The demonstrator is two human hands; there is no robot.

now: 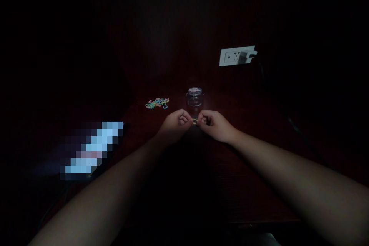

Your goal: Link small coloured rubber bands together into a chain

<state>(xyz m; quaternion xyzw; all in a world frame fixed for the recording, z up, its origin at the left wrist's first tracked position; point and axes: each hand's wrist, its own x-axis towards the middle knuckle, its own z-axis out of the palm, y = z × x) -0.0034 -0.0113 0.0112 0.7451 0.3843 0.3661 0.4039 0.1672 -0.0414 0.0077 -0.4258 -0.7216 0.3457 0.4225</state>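
Between my two hands is a small yellow hair tie [195, 121], pinched at both sides. My left hand [178, 123] has its thumb and forefinger closed on the left side of the loop. My right hand [212, 123] grips the right side in the same kind of pinch. Just behind them a clear jar [195, 100] stands upright with a patterned lid on top. Left of the jar lies a loose pile of colourful hair ties [157, 103], in pink, green, yellow and blue.
The dark reddish table [242, 184] is dimly lit. A bright, blurred-out screen [96, 150] lies at the left beside my forearm. On the back wall a white socket panel [230, 57] holds a plug [248, 55], with a cable hanging at its right.
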